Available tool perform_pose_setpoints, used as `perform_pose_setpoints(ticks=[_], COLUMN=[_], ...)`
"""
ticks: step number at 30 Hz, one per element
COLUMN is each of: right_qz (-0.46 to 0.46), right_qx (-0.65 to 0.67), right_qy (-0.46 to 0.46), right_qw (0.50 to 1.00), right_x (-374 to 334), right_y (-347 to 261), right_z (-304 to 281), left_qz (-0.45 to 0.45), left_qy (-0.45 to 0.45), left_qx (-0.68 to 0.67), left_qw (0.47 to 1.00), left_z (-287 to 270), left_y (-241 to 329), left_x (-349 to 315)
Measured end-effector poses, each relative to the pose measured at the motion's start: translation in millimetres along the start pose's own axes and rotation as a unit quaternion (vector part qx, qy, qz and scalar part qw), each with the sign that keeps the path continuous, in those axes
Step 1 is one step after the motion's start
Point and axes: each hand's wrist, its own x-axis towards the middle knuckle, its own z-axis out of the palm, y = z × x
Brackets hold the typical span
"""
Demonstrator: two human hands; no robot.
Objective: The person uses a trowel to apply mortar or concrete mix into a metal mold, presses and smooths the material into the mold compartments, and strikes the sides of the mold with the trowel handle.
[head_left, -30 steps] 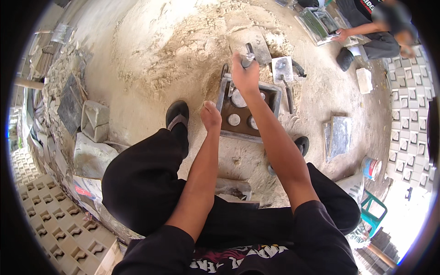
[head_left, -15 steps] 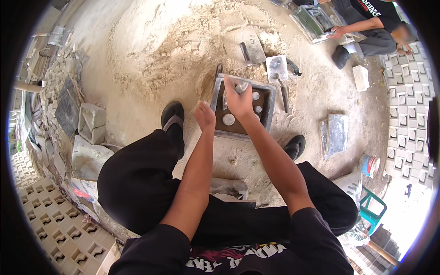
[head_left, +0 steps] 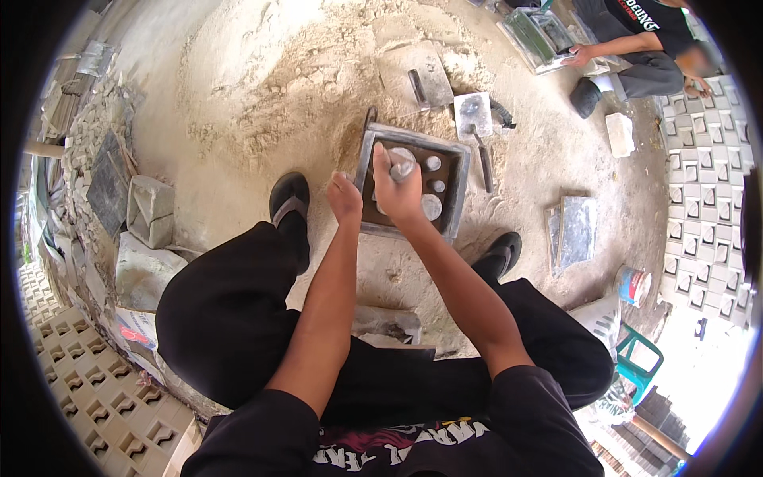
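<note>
Gripping the rod, your right hand looks mid-job: discs in frame, brown floor uncovered, left hand grip unclear

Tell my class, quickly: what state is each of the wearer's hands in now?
Left hand: beside the left edge of the box; open or closed cannot be told.
Right hand: closed around a grey, round-ended tool over the box.

Toward the right edge of the ground, two grey plates are overlapping — a bucket is standing near a green stool; along the left edge, rubble is lying heaped.
</note>
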Motion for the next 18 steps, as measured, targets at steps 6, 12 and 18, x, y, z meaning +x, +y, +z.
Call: perform_pose_setpoints(ticks=[6, 12, 18], right_qz=[-0.035, 0.032, 0.063], right_qx=[0.058, -0.017, -0.038], right_qy=[0.044, 0.053, 0.055], right_qw=[0.997, 0.998, 0.996], right_x=[7.4, 22.3, 53.7], right_y=[-5.4, -29.0, 0.9], right_z=[5.4, 12.6, 20.5], left_qz=[0.082, 0.091, 0.051], left_qy=[0.071, 0.054, 0.007], left_qx=[0.021, 0.029, 0.047], left_qw=[0.994, 0.994, 0.998], left_z=[15.7, 7.9, 6.1], left_y=[-8.9, -17.3, -8.1], left_x=[12.4, 7.1, 6.8])
